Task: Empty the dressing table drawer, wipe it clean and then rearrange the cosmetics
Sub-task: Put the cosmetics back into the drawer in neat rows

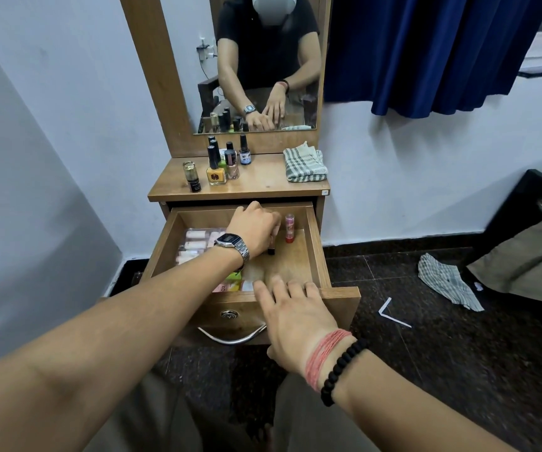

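Wooden dressing table point(264, 182) with tall framed mirror point(263, 60), standing against a white wall beside a dark blue curtain point(426, 50); its light-brown wooden drawer point(315, 256) is pulled fully open over the dark speckled floor. Folded grey-and-white checked cloth point(305, 164) lies at the right rear of the tabletop; a cluster of black-capped nail polish bottles point(222, 161) stands at the left rear. Left hand point(253, 228), with silver digital wristwatch point(232, 244), reaches into the drawer, fingers closed around a small upright dark tube with black base point(271, 249) standing on the drawer floor. Right hand point(295, 318), with red thread and black bead bracelet at the wrist, rests on the drawer's front edge, fingers spread and holding nothing. Pale pink packets point(194, 244) fill the drawer's left side; a red lipstick tube point(289, 228) stands upright near the right rear, just beside the left hand
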The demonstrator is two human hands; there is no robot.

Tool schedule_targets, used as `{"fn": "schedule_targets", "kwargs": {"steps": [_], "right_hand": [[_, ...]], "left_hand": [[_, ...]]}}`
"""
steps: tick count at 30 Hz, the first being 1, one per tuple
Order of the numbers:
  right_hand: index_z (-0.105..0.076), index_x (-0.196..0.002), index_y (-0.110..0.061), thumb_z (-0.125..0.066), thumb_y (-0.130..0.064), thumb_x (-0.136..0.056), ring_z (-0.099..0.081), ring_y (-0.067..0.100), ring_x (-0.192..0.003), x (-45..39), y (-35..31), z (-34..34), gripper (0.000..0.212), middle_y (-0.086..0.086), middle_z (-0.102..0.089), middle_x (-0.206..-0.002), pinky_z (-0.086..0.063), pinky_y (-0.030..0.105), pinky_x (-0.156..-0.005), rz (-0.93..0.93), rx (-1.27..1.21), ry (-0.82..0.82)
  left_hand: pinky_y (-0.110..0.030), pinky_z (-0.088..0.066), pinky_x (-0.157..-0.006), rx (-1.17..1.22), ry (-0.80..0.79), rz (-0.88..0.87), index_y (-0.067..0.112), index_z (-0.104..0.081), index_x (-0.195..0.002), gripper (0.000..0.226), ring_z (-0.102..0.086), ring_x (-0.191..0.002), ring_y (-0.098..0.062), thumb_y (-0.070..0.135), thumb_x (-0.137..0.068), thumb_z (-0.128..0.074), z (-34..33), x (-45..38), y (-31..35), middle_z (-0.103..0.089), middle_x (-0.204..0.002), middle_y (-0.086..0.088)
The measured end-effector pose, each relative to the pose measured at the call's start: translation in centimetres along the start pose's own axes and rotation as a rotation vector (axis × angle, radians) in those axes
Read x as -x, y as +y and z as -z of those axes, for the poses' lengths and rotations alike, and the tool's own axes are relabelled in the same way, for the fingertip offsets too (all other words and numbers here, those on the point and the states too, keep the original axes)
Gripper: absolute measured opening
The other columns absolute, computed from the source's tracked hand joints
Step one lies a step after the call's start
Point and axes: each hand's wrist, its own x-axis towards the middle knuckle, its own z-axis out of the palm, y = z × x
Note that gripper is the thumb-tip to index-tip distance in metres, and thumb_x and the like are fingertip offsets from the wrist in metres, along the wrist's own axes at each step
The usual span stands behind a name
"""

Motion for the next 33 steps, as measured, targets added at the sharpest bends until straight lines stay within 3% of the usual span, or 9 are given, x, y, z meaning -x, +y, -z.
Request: {"fn": "schedule_targets", "kwargs": {"steps": [13,20,26,29,33], "right_hand": [[0.006,-0.153,-0.014,-0.059,-0.03,-0.092,-0.017,0.037,-0.142,-0.2,0.0,-0.2,0.091,0.017,-0.006,-0.158,-0.015,0.051,-0.116,0.001,0.004,0.0],[0.006,-0.153,-0.015,-0.061,-0.03,-0.09,-0.019,0.036,-0.141,-0.4,0.0,-0.6,0.093,0.017,-0.006,-0.157,-0.017,0.05,-0.115,-0.008,0.031,0.021],[0.006,-0.152,-0.015,-0.06,-0.029,-0.09,-0.02,0.036,-0.14,-0.3,0.0,-0.8,0.092,0.017,-0.007,-0.158,-0.018,0.05,-0.115,-0.009,0.034,0.036],[0.004,-0.153,-0.015,-0.058,-0.029,-0.091,-0.02,0.035,-0.141,-0.2,0.0,-0.8,0.089,0.017,-0.007,-0.158,-0.018,0.051,-0.115,-0.006,0.033,0.041],[0.005,-0.153,-0.015,-0.056,-0.03,-0.092,-0.02,0.034,-0.141,-0.1,0.0,-0.7,0.087,0.017,-0.007,-0.158,-0.016,0.05,-0.115,-0.001,0.027,0.037]], "left_hand": [[-0.032,-0.034,-0.072,0.035,0.008,-0.013,0.027,-0.05,-0.075,0.016,-0.047,-0.1,-0.021,0.014,-0.082,-0.053,0.3,0.4,-0.1,-0.057,-0.099,0.007],[-0.035,-0.046,-0.071,0.139,0.269,-0.067,0.025,-0.052,-0.08,0.015,-0.052,-0.089,-0.02,0.01,-0.077,-0.052,5.1,0.1,-0.8,-0.057,-0.092,0.006],[-0.037,-0.047,-0.082,0.234,0.466,0.215,0.022,-0.057,-0.099,0.022,-0.052,-0.103,-0.024,0.01,-0.08,-0.06,8.7,-0.6,-7.2,-0.056,-0.11,-0.001],[-0.038,-0.046,-0.093,0.238,0.387,0.375,0.021,-0.057,-0.113,0.033,-0.05,-0.113,-0.028,0.014,-0.081,-0.062,8.5,-0.5,-10.6,-0.052,-0.123,-0.005],[-0.037,-0.044,-0.094,0.248,0.244,0.413,0.022,-0.058,-0.125,0.041,-0.053,-0.114,-0.03,0.018,-0.084,-0.06,7.4,0.2,-12.9,-0.052,-0.129,-0.011]]}}
